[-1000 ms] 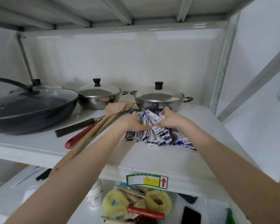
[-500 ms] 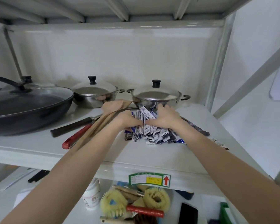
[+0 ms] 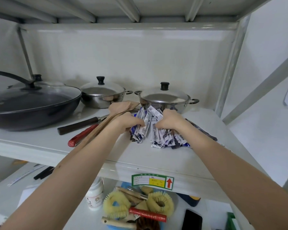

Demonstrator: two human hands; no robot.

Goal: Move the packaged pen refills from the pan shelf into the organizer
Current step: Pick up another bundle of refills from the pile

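A heap of blue-and-white packaged pen refills lies on the white pan shelf, in front of the right steel pot. My left hand is closed on a bunch of packets at the heap's left side. My right hand grips another bunch just to the right, knuckles up. Packet tops stick up between the two hands. A few dark packets lie loose to the right of my right wrist. No organizer is in view.
Two lidded steel pots and a black wok with a glass lid stand behind. Wooden spatulas, a dark-handled tool and a red-handled tool lie left of the heap. The lower shelf holds brushes, a bottle and a phone.
Both hands have closed tighter on the packets and split the heap into two bunches. The view has shifted slightly, and more of the loose packets on the right show.
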